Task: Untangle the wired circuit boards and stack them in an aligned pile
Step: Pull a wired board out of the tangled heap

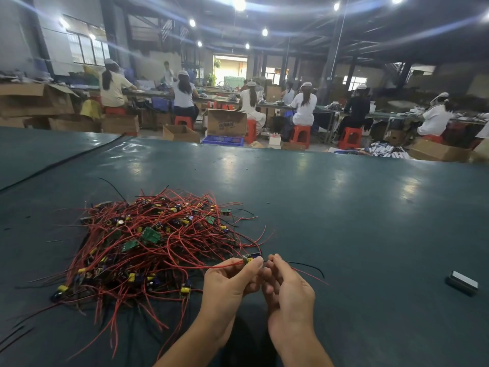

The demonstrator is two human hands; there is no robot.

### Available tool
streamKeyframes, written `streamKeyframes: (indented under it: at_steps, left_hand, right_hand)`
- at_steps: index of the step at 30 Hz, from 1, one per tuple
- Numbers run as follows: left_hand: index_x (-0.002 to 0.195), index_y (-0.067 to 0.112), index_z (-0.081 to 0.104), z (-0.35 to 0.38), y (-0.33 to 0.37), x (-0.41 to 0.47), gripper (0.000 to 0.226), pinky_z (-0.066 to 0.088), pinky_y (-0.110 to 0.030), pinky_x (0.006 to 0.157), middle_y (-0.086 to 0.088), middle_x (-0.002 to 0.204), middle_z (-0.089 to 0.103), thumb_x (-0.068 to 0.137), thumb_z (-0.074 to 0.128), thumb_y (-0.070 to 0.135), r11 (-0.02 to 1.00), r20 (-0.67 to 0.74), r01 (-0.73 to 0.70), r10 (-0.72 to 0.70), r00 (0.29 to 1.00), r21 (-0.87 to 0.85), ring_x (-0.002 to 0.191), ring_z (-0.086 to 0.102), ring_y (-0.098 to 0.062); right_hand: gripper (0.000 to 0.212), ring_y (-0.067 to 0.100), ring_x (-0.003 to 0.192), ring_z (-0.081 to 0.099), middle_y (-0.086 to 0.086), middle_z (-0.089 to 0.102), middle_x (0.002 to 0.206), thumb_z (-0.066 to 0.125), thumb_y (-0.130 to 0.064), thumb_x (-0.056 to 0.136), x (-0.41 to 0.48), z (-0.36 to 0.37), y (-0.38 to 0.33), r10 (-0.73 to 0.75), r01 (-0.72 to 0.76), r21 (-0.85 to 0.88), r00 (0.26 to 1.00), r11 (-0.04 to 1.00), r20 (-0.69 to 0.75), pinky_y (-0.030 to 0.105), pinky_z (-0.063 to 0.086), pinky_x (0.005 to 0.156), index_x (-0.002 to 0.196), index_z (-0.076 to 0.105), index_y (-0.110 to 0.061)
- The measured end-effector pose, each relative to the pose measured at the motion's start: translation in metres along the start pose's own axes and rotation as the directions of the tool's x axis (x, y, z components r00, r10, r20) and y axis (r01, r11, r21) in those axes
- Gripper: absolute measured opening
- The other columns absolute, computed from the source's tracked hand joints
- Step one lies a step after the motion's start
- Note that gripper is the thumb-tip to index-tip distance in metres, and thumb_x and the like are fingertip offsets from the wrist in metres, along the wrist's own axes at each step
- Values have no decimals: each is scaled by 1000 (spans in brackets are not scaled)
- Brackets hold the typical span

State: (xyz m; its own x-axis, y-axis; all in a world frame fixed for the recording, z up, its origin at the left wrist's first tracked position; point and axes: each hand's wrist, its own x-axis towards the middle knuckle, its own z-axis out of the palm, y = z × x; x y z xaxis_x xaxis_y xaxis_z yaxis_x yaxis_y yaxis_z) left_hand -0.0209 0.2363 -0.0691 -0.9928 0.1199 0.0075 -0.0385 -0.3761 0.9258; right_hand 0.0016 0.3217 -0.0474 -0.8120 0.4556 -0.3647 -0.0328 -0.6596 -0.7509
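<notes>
Two grips meet close together: my left grip (230, 284) pinches a small circuit board (250, 258), and my right grip (288, 290) pinches its wires (304, 264), which trail toward 3 o'clock. At 10 o'clock the tangled pile (148, 242) lies on the desk (344, 207).
</notes>
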Motion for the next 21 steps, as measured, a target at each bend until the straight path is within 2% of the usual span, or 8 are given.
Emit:
streamKeyframes:
  at_steps: [7, 11, 21]
  left_hand:
    - [78, 4, 77, -3, 0, 2, 29, 53, -20, 61, -15, 80, 74, 67, 79, 30, 1000, -11, 1, 0, 1000, 29, 67, 67, -15]
    - [69, 5, 74, -3, 1, 2, 24, 50, -19, 54, -13, 66, 67, 63, 80, 28, 1000, -20, 3, -4, 1000, -14, 56, 60, -14]
    - [62, 8, 74, 1, 1, 1, 19, 51, -18, 54, -11, 63, 66, 61, 80, 26, 999, 3, 28, -28, 1000, -31, 55, 61, -13]
  right_hand:
    - [12, 9, 45, 61, 8, 69, 60, 66, -5, 90, 5, -5, -10, 65, -60, -80, 996, 995, 64, 15, 44, 37, 82, 69, 5]
    - [10, 7, 48, 64, 5, 69, 62, 65, -4, 91, 12, -11, -22, 81, -78, -35, 995, 996, 64, 14, 45, 39, 82, 69, 0]
    - [7, 5, 53, 67, 2, 69, 63, 64, -5, 92, 32, -37, -50, 45, -46, 146, 999, 988, 11, 12, 49, 43, 88, 66, 0]
